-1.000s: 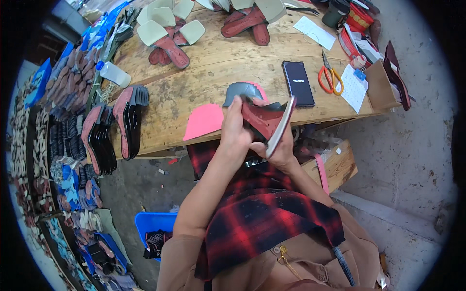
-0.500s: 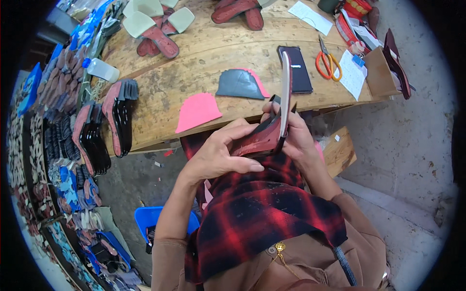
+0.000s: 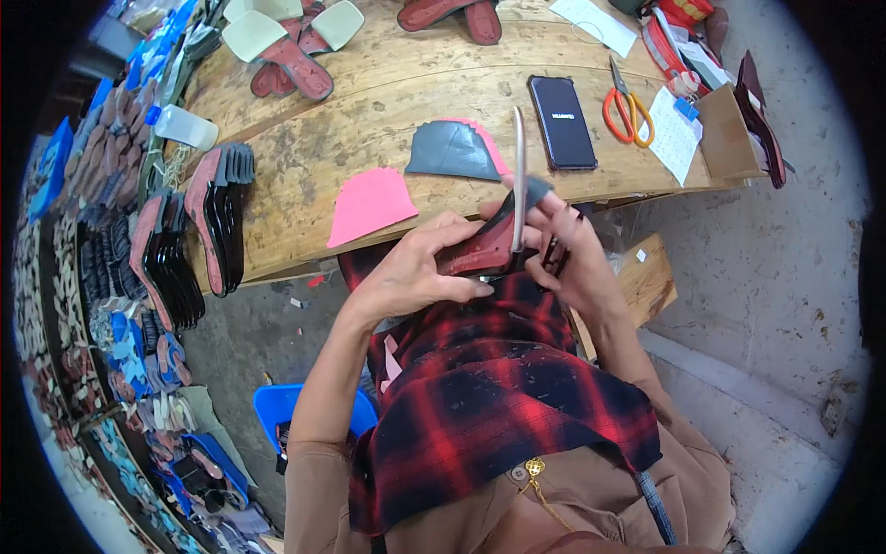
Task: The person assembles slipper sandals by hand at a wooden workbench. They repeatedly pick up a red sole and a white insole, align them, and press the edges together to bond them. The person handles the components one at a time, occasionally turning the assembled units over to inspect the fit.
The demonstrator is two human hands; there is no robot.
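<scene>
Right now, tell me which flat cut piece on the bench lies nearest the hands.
The grey cut piece, just beyond the right hand; the pink cut piece lies further left.

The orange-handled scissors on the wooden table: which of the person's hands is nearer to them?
Right. The right hand is just below-left of the orange-handled scissors; the left hand lies farther left, on the dark red shoe piece.

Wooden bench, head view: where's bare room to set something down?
Free: bare wooden bench between the pink cut-out piece, the grey cut-out piece and the dark red soles. Crowded: right end around the orange-handled scissors and black phone.
</scene>
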